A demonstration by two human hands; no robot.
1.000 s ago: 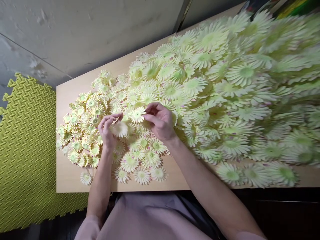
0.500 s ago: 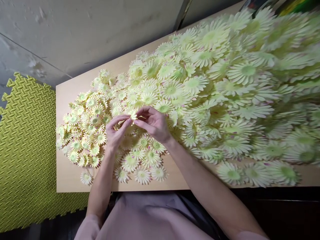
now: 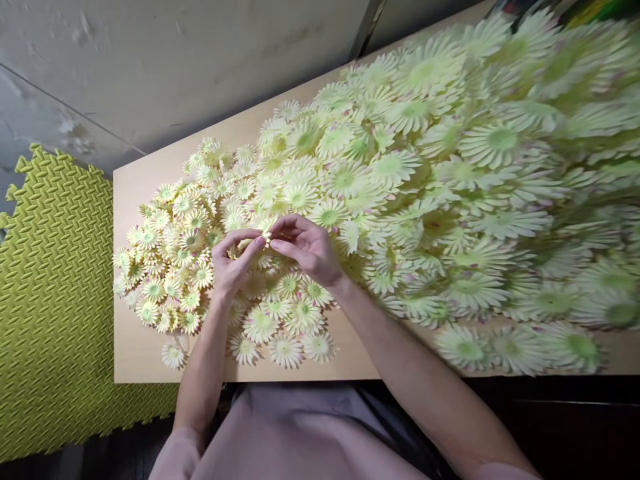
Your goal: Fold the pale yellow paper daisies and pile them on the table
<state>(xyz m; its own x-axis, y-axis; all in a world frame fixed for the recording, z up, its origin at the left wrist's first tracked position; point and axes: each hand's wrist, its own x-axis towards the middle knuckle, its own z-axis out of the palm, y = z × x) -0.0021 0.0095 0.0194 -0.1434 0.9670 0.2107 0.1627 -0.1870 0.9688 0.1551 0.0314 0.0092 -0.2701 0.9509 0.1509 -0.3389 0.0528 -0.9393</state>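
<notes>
A wide heap of pale yellow artificial daisy heads point(image 3: 390, 173) with green centres covers a light wooden table point(image 3: 135, 347). My left hand point(image 3: 231, 263) and my right hand point(image 3: 311, 248) meet above the heap's left part. Both pinch the same small yellow flower piece point(image 3: 264, 237) between thumb and fingertips, the fingers curled. Most of the piece is hidden by my fingers. Loose daisies lie flat under and around both wrists.
A yellow-green interlocking foam mat point(image 3: 50, 300) covers the floor left of the table. Grey concrete floor point(image 3: 175, 60) lies beyond the table's far edge. The heap rises highest at the right, blurred near the camera. My pink-clad lap point(image 3: 300, 433) is at the table's near edge.
A second ago my hands were apart, each with its own flower piece. They came together and now pinch one small piece between them; little moved in the last half second.
</notes>
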